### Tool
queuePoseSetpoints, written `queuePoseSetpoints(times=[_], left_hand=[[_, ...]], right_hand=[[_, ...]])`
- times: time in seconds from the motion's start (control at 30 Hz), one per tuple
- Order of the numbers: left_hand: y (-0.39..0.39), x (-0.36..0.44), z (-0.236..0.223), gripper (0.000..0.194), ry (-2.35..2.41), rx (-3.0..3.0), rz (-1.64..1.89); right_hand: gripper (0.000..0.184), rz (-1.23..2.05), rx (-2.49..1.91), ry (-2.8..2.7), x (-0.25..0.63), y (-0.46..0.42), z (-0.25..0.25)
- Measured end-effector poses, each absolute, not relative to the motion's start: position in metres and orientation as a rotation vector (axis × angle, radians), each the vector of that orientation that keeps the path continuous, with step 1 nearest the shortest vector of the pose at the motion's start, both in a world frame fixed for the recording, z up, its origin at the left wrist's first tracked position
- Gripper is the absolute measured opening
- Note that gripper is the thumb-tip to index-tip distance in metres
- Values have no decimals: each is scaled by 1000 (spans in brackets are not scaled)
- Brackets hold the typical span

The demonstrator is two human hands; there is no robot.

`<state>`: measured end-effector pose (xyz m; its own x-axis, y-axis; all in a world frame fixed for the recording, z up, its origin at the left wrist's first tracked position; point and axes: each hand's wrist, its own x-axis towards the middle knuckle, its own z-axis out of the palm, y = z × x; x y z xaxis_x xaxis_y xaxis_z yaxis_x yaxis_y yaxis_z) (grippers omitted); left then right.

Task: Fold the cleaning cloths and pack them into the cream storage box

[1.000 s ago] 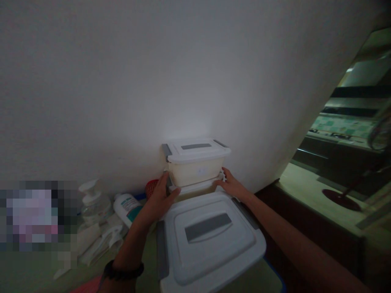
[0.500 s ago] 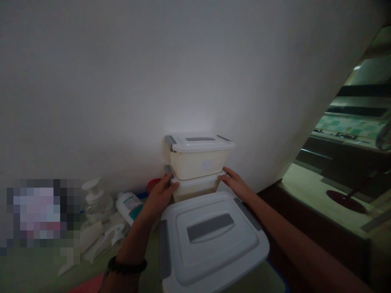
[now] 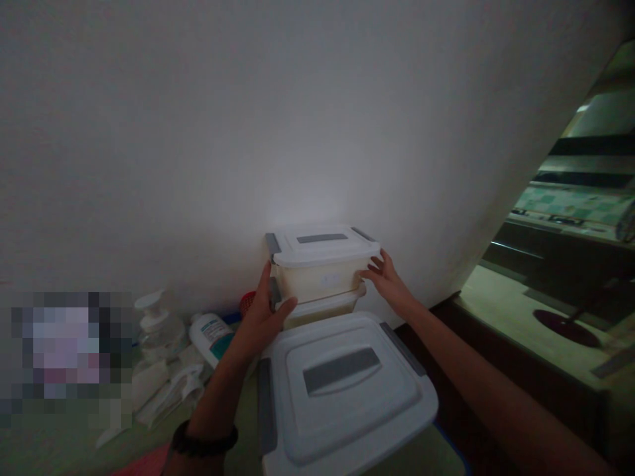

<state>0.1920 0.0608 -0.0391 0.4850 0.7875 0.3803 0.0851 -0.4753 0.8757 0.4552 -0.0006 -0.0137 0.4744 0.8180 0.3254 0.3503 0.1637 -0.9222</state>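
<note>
Two small white plastic boxes with grey latches are stacked against the wall. My left hand (image 3: 262, 316) grips the left side of the upper box (image 3: 320, 266), thumb along its front. On the box's right side lies my right hand (image 3: 387, 280), fingers pressed against it. The lower box (image 3: 322, 307) shows only as a strip beneath. A larger white bin with a grey handle recess in its lid (image 3: 342, 387) stands right in front of them, between my forearms.
To the left lie a pump bottle (image 3: 156, 327), a white bottle with a teal label (image 3: 211, 337) and crumpled white wrapping (image 3: 166, 390). A small red item (image 3: 247, 302) sits behind my left hand. A dark wooden ledge (image 3: 501, 370) runs along the right.
Both hands moved up from the lower box to the sides of the upper box. The upper box now sits lower and tighter on the lower one.
</note>
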Motion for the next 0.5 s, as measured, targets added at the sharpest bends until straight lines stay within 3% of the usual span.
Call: queuePoseSetpoints(times=[0.23, 0.5], left_hand=[[53, 192, -27, 98, 495, 1692, 1143], [54, 189, -29, 92, 392, 1645, 1102]], right_hand=[[63, 415, -1205, -1143, 440, -13, 8], [60, 405, -1197, -1144, 443, -12, -3]])
